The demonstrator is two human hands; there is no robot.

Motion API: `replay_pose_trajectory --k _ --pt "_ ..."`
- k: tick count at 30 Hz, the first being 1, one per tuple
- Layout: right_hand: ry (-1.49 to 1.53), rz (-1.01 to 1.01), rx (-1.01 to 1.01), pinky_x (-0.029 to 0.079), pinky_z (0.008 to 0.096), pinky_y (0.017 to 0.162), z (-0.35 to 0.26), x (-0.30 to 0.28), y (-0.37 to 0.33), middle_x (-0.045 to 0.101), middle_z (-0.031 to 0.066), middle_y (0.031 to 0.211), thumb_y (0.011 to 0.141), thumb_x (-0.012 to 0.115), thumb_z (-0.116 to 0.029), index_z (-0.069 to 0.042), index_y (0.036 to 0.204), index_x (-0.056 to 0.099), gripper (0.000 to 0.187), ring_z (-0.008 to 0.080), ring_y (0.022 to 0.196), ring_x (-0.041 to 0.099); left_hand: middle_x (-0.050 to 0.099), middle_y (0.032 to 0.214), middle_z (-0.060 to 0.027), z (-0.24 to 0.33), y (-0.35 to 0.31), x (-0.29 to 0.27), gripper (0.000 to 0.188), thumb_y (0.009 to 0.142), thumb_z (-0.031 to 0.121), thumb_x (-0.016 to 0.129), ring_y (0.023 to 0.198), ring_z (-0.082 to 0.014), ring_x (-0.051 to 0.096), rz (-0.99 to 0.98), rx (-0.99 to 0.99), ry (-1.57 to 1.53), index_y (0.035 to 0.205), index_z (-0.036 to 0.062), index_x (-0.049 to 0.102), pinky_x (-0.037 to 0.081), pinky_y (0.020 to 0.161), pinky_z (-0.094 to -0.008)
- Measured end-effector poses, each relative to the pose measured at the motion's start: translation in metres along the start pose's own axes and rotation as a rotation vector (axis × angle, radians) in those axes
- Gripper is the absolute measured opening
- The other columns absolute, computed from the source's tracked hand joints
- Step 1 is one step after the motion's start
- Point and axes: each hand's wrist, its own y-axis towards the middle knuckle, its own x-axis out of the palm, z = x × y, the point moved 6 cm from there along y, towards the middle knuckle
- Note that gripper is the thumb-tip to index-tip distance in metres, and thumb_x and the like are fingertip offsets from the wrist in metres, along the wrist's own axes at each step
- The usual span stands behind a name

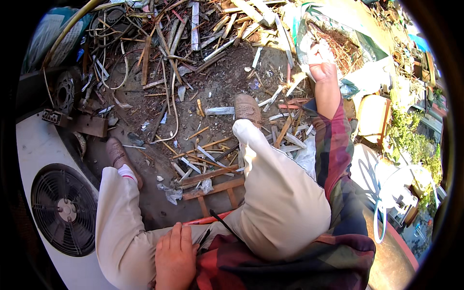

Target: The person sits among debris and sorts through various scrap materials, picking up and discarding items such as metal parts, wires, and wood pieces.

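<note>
My left hand lies on my lap, fingers flat and side by side, with nothing in it. My right arm stretches forward to a white and green sack. The right hand is at the sack's near left edge, beside a tangle of thin reddish-brown strands that look like wire or twigs. Strong sunlight washes out those fingers, so their grip and anything in them cannot be made out.
Broken wood strips cover the ground ahead, with a wooden frame piece nearer. A white fan unit stands at left, near a metal part. At right are a tan container and a loop of white tubing.
</note>
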Motion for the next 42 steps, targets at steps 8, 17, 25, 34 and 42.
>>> replay_pose_trajectory --k 8,17,25,34,42 --pt "0.167 0.249 0.040 0.050 0.0319 0.072 0.028 -0.017 0.015 0.062 0.0146 0.103 0.092 0.056 -0.008 0.004 0.115 0.055 0.026 0.0249 0.090 0.061 0.054 0.122 -0.0198 0.007 0.007 0.002 0.056 0.074 0.012 0.069 0.101 -0.0347 0.055 -0.016 0.025 0.050 0.124 -0.0018 0.049 0.044 0.087 -0.0430" --pt "-1.008 0.175 0.128 0.052 0.0295 0.066 0.138 0.063 0.074 0.069 0.0097 0.083 0.083 0.067 -0.018 -0.002 0.100 0.066 0.023 0.0175 0.077 0.067 0.056 0.121 -0.0188 -0.002 0.020 0.000 0.056 0.072 0.014 0.071 0.101 -0.0334 0.057 -0.072 0.009 0.034 0.122 -0.0013 0.050 0.045 0.086 -0.0421" --pt "-2.003 0.257 -0.367 0.052 0.0436 0.073 0.169 0.029 0.148 0.069 0.0142 0.092 0.081 0.062 -0.040 -0.008 0.095 0.070 0.036 0.0336 0.089 0.065 0.058 0.116 -0.0178 0.011 0.041 -0.019 0.053 0.073 0.013 0.070 0.100 -0.0322 0.058 -0.114 0.071 -0.021 0.121 -0.0016 0.051 0.045 0.085 -0.0407" --pt "-1.936 -0.036 -0.120 0.049 0.0406 0.080 0.199 -0.027 0.190 0.068 0.0121 0.096 0.078 0.067 -0.033 -0.007 0.099 0.066 0.033 0.0321 0.092 0.063 0.057 0.117 -0.0183 0.004 0.058 -0.025 0.052 0.075 0.012 0.070 0.102 -0.0340 0.058 -0.108 0.004 -0.132 0.121 -0.0015 0.050 0.045 0.087 -0.0409" --pt "-0.704 0.269 0.426 0.049 0.0252 0.051 0.134 0.041 0.073 0.063 0.0088 0.079 0.084 0.063 -0.009 0.000 0.094 0.060 0.014 0.0136 0.063 0.062 0.056 0.120 -0.0187 0.000 0.057 -0.025 0.054 0.074 0.014 0.070 0.103 -0.0337 0.057 -0.085 0.022 -0.052 0.122 -0.0012 0.050 0.045 0.087 -0.0424"
